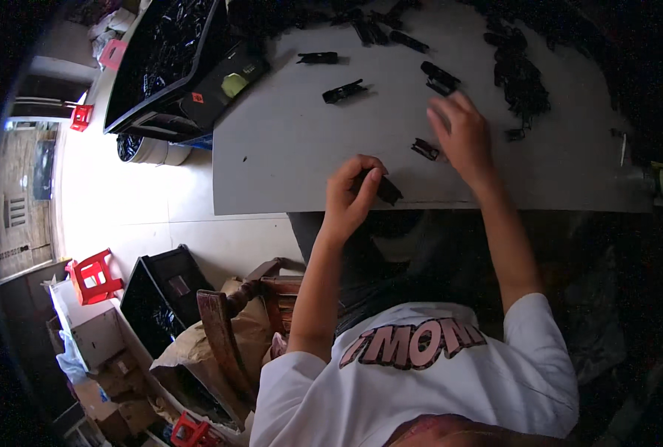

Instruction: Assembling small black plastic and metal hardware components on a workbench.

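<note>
My left hand [352,188] is closed around a black plastic part [388,189] close to the table's front edge. The fingers cover one end of it, and the other end sticks out to the right. My right hand [461,132] is held over the table with its thumb and fingers apart and nothing visible between them. Just beyond its fingertips lies another black plastic part [440,76], apparently of the same kind. A smaller dark part with a shiny opening [424,148] rests between my two hands.
Two more black parts [344,91] [317,57] lie farther off on the grey table [287,160]. A dark heap of small pieces [520,78] spreads at the right. Left of the table stands a black crate [190,89] full of dark pieces. A wooden chair [220,328] is at lower left.
</note>
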A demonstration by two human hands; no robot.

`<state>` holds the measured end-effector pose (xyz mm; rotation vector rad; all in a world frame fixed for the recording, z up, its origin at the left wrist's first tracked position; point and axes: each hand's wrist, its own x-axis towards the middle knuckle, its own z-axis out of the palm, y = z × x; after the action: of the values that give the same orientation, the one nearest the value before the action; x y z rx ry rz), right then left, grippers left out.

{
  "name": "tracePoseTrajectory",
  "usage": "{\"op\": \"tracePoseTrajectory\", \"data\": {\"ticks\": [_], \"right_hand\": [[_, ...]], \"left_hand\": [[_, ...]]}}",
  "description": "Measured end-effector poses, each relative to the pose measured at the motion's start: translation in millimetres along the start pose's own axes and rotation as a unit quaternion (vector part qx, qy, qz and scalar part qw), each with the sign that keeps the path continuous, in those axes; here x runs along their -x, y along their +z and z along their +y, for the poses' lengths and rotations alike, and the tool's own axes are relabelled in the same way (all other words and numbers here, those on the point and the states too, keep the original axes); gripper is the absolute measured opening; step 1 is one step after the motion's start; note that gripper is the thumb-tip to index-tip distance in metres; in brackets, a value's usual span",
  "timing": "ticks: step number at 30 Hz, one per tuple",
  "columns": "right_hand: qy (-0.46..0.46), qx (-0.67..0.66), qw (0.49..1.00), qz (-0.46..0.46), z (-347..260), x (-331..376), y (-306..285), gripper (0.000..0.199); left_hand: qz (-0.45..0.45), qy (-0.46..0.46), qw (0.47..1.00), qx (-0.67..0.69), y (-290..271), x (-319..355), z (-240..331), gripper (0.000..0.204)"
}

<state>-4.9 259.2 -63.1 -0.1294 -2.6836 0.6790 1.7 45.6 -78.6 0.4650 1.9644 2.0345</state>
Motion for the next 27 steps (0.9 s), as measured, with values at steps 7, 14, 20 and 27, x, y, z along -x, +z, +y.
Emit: {"op": "tracePoseTrajectory", "data": {"ticks": [7,14,20,27], "right_hand": [[-0.016,0.138,0.990,0.040,23.0,-19.5,15.9,0.026],[0.061,0.146,0.987,-0.039,31.2,14.1,-9.2,0.023],[0.047,-0.010,0.999,0.022,7.4,35.4,-24.8,0.026],[-0.038,-0.013,0.999,-0.030,-11.4,40.8,-14.4,0.030]], "left_hand": [[0.006,0.077,0.997,-0.003,2.1,-6.1,-10.0,0.006],[0.105,0.125,0.973,-0.166,-22.3,-51.4,-11.1,0.022],[0.165,0.098,0.894,-0.405,-33.5,-86.5,-0.2,0.036],[0.152,0.056,0.863,-0.479,-27.5,-96.7,-2.2,0.031]]}}
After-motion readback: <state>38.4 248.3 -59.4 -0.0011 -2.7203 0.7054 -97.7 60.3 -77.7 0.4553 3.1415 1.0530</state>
